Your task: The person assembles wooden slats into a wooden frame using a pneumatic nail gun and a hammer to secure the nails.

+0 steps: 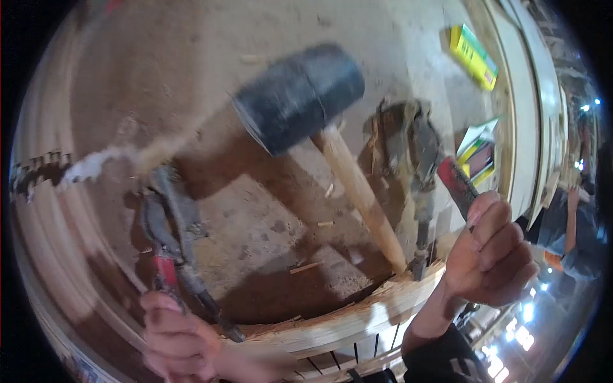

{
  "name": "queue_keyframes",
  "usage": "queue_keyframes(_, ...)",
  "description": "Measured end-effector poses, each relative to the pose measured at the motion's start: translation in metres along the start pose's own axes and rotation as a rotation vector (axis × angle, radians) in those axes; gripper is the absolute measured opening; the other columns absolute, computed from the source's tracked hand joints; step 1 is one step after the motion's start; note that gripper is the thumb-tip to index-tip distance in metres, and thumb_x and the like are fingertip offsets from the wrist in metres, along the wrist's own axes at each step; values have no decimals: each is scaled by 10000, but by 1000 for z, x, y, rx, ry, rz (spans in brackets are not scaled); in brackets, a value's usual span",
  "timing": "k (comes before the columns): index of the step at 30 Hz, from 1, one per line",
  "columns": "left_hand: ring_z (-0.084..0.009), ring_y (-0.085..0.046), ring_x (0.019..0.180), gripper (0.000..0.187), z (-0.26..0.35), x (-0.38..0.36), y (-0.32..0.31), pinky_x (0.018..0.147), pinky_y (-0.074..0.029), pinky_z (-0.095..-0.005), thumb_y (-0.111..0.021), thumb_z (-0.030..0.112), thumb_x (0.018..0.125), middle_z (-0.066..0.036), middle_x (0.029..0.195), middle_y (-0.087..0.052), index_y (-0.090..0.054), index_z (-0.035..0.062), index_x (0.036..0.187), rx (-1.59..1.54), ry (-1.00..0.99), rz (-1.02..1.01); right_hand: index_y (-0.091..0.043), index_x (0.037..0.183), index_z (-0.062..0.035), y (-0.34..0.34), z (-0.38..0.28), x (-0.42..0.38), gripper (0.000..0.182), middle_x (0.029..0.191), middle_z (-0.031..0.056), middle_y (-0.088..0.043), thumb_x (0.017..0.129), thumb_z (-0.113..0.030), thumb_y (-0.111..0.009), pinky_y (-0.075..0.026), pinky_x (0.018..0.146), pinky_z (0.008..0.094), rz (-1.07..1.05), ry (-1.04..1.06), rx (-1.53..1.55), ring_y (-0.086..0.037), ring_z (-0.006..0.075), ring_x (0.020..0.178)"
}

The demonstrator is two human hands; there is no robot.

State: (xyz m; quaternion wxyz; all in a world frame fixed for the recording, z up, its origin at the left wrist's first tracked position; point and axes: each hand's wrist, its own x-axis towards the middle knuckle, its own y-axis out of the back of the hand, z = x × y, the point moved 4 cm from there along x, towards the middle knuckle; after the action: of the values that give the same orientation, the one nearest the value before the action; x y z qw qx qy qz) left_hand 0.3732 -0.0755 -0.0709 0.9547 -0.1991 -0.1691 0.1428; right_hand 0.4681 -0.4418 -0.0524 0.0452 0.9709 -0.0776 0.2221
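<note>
Stretching beyond both hands is a stained surface (255, 217), edged on the near side by pale timber (332, 329) between them. A mallet (306, 96) lies there, its black head beyond the hands, its wooden handle ending nearer the right. The left hand (175, 338) wraps its fingers round a red handle (166, 271), with a left metal tool (167, 239) just past it; the right hand (491, 255) grips another red handle (456, 180), near a right metal tool (424, 147). Beyond the right hand, a yellow-green box (474, 57) hides any contents; a nearer yellow box (482, 156) holds something dark, unclear.
</note>
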Motion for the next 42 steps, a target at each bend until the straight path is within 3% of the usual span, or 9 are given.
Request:
queue_keyframes(1,-234,-433,678,251,-4,-37,48,872,-394,-429,-495,239,809,-9,552,-346,-427,170,578,-380,27,157,-445,597,-205,6,2,-11,341,567,-54,-400,920,-308,-481,-352,598,367,-33,-10,16,-382,146,549)
queue_keyframes(4,-163,-389,553,342,-19,-4,-11,682,-385,-439,-474,300,891,-16,568,-426,-410,129,602,644,-263,-39,-407,505,-177,8,11,-23,346,518,-15,-415,836,-208,-501,-391,642,411,132,182,155,-393,195,492)
queue_keyframes(10,-265,-530,742,258,55,20,-97,753,-433,-380,-520,195,885,-116,712,-532,-529,-1,718,1128,35,-237,-660,1028,-15,45,-59,-20,263,992,94,-677,860,-218,-651,-485,796,329,-17,-475,-319,-642,221,889)
queue_keyframes(14,-310,-562,798,164,179,-89,-71,784,-446,-395,-607,163,861,-122,786,-578,-576,25,778,981,406,-343,-624,1112,-14,260,-140,-119,355,1028,104,-648,776,-104,-694,-489,825,339,600,-646,-799,-615,195,911)
queue_keyframes(17,-329,-563,779,113,236,-180,5,746,-447,-407,-643,116,824,-114,772,-588,-574,51,763,1403,322,-474,-580,1077,2,378,-123,-220,417,1009,157,-630,715,-165,-704,-479,864,412,280,-954,-1020,-608,329,941)
queue_keyframes(27,-366,-591,1031,278,224,-276,139,907,-439,-436,-684,291,827,-174,986,-666,-673,14,851,1590,561,-38,-570,1053,-15,355,-87,-244,413,745,152,-587,689,-147,-714,-515,736,500,-161,-577,-1051,-605,391,736)
queue_keyframes(30,-362,-625,989,309,224,-271,131,890,-453,-446,-677,340,837,-167,977,-690,-708,38,894,1543,666,-45,-568,996,-64,296,-146,-242,264,723,81,-566,781,-151,-694,-517,646,432,74,-1271,-164,-599,274,662)
queue_keyframes(33,-334,-661,879,324,210,-268,149,807,-486,-414,-659,379,845,-134,877,-706,-724,69,913,1530,720,35,-544,950,-124,239,-166,-251,158,705,22,-538,884,-214,-656,-468,539,375,181,-1404,452,-544,182,579)
queue_keyframes(42,-233,-680,780,290,215,-262,136,749,-493,-378,-620,381,834,-50,756,-710,-744,126,892,1365,670,309,-526,919,-80,159,-191,-213,295,529,24,-459,896,-341,-661,-372,358,305,-210,-1277,-106,-457,150,369)
